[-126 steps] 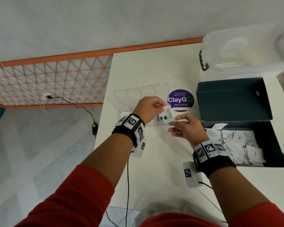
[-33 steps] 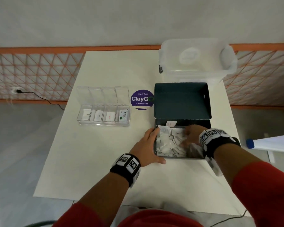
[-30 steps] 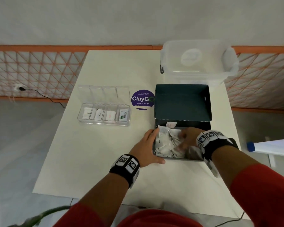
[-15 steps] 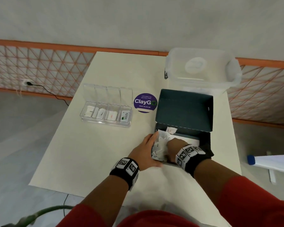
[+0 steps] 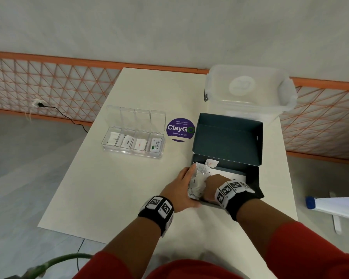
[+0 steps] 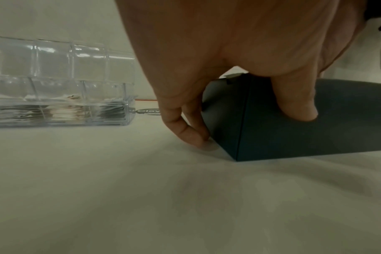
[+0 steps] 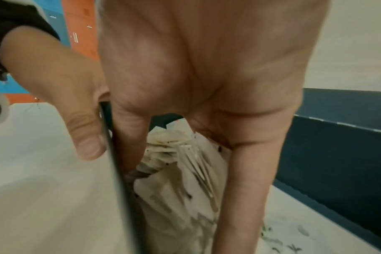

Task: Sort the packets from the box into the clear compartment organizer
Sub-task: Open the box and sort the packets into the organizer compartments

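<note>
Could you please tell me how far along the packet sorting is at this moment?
Early stage. Done: each of the four compartments of the clear organizer holds packets, a Stevia packet in the rightmost. In hand: the left hand steadies the box at its corner, while the right hand pushes a heap of packets against the box's left wall. Left: that whole heap is unsorted.

right hand (image 5: 212, 185) fingertips buried among packets (image 5: 197, 181), grip perhaps unclear

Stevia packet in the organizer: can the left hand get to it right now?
Probably yes. The Stevia packet lies in the organizer's rightmost compartment, lid up, with bare table between. The left hand only steadies the box and holds nothing.
</note>
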A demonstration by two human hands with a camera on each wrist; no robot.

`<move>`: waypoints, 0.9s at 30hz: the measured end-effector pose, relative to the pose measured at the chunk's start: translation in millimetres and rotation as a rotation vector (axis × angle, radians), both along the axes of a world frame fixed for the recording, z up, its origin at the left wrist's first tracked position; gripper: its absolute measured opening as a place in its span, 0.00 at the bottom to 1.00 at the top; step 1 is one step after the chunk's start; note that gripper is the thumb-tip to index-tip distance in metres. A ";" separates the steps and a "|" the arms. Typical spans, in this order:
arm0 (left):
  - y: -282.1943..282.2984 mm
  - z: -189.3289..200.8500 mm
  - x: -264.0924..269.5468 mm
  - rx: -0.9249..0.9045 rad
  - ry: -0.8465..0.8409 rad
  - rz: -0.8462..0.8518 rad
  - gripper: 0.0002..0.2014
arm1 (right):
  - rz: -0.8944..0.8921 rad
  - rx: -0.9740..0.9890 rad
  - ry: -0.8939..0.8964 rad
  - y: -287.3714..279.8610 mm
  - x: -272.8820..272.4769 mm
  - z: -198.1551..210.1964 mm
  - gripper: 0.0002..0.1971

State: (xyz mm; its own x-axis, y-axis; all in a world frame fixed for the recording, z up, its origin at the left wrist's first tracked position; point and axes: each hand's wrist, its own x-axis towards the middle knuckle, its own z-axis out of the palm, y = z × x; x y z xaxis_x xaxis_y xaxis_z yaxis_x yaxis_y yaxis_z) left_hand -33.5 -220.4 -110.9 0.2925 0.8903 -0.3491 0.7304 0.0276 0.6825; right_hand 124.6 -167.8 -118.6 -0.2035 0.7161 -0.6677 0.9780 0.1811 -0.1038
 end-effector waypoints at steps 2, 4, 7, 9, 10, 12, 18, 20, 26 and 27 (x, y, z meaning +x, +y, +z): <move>0.2 -0.6 1.4 0.002 0.002 0.006 0.62 | -0.003 0.028 0.003 -4.0 -2.9 -1.3 0.20; -0.1 -0.7 1.5 -0.001 0.009 0.011 0.62 | -0.029 0.084 -0.023 -7.6 -5.0 -0.6 0.17; -0.6 0.5 0.7 0.006 0.011 0.011 0.62 | -0.073 0.145 -0.008 -8.8 -5.4 0.1 0.12; -0.8 2.7 0.7 0.004 0.002 0.007 0.62 | -0.079 0.152 0.013 -7.2 -0.3 7.4 0.10; -0.5 4.3 0.9 0.000 -0.004 0.004 0.61 | -0.098 0.152 0.040 -5.8 4.1 12.0 0.11; -0.2 8.3 1.0 -0.012 0.001 -0.008 0.61 | -0.109 0.114 0.091 0.3 14.7 21.8 0.11; 0.5 26.2 -4.5 -0.011 0.187 -0.027 0.60 | -0.793 -0.162 0.573 28.7 65.8 52.9 0.07; 4.4 37.4 -5.6 0.048 0.184 0.010 0.57 | -0.978 -0.300 0.796 31.3 76.4 61.0 0.10; 29.7 71.0 7.0 0.073 -0.280 0.154 0.41 | -0.885 -0.601 1.163 30.3 54.5 94.7 0.21; 34.8 75.4 10.1 0.043 -0.377 0.201 0.37 | -0.859 -0.643 1.192 30.5 45.3 99.6 0.22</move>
